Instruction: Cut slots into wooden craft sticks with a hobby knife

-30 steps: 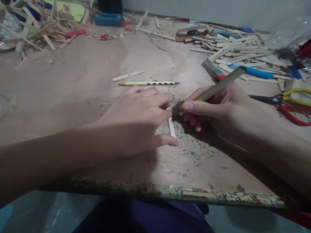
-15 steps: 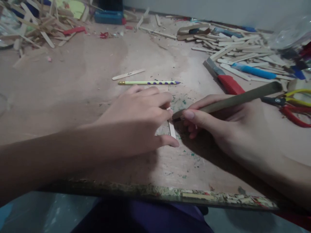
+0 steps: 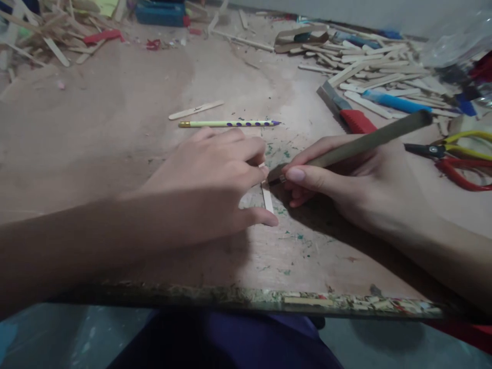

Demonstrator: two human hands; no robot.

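Note:
My left hand (image 3: 215,184) lies fingers-down on the wooden board (image 3: 126,133), pressing a pale wooden stick (image 3: 266,197) flat; only the stick's right end shows past my fingertips and thumb. My right hand (image 3: 346,179) is closed around a long brown-handled tool (image 3: 365,141), held like a pen. The tool's tip touches the stick just beside my left fingertips. Green flecks lie scattered on the board around the stick.
A pale pencil with purple dots (image 3: 228,123) and a loose stick (image 3: 196,109) lie just beyond my left hand. A red-handled cutter (image 3: 346,113), scissors (image 3: 457,159), a blue pen (image 3: 392,101) and piles of wooden sticks (image 3: 376,72) fill the right and far side.
The tool's handle has tilted down and to the right since a second ago, uncovering the red-handled cutter. My left hand has stayed on the stick. The view has shifted slightly.

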